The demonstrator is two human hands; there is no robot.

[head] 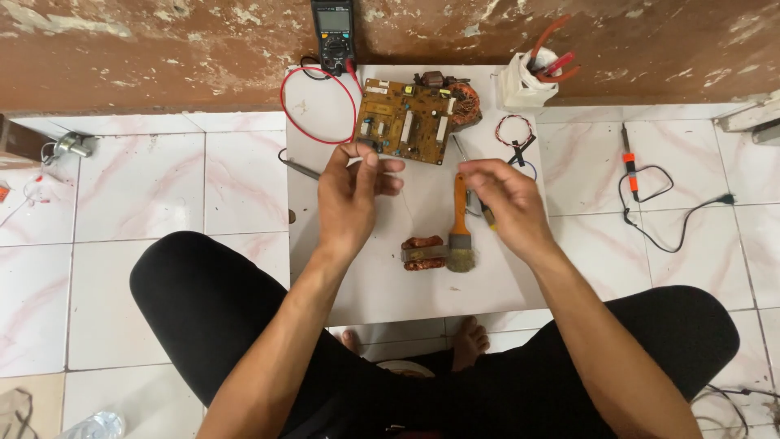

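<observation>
My left hand (351, 197) is raised over the white mat (382, 284), its thumb and fingertips pinched on a small thin pale piece, likely a wire (390, 165). My right hand (502, 197) hovers opposite with its fingers curled together; whether they hold anything is not visible. Below and between the hands lie an orange-handled brush (460, 232) and a copper-wound coil (422, 253). A brown circuit board (406, 120) lies just beyond the left hand. A thin screwdriver (460, 149) runs partly under the right hand.
A black multimeter (334, 32) with a red lead (286, 102) sits at the mat's far edge by the brown wall. A white holder (524, 81) holds red tools. An orange soldering iron (628, 161) with a black cord lies on the tiles to the right. My crossed legs frame the near side.
</observation>
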